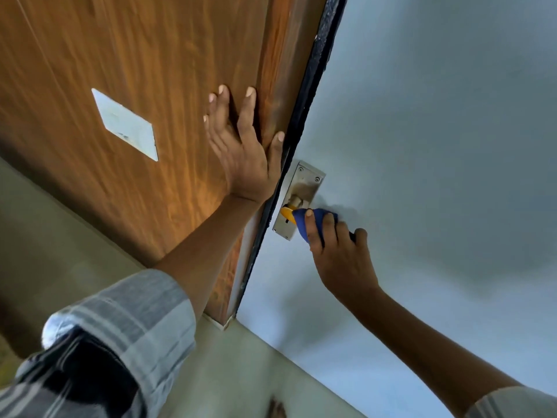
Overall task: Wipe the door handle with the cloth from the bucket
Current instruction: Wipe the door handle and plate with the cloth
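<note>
Wiping underway, by the look of it. Door handle (294, 203) on steel backplate (301, 194), pale door face (422, 146), just beside dark door edge (304, 116). Right hand (337, 251) directly below-right of handle, fingers curled & clenched on blue cloth (304, 221), cloth pressed over lever; lever itself mostly hidden, so long axis unclear, prob. running from spindle toward right hand. Yellow bit (287, 213) showing beside cloth, can't tell what. Left hand (241, 146) up-left of handle, fingers spread, flat on wood-grain panel (120, 70), bracing. Right hand nearer, already touching. Next stroke likely along lever, away from backplate.
</note>
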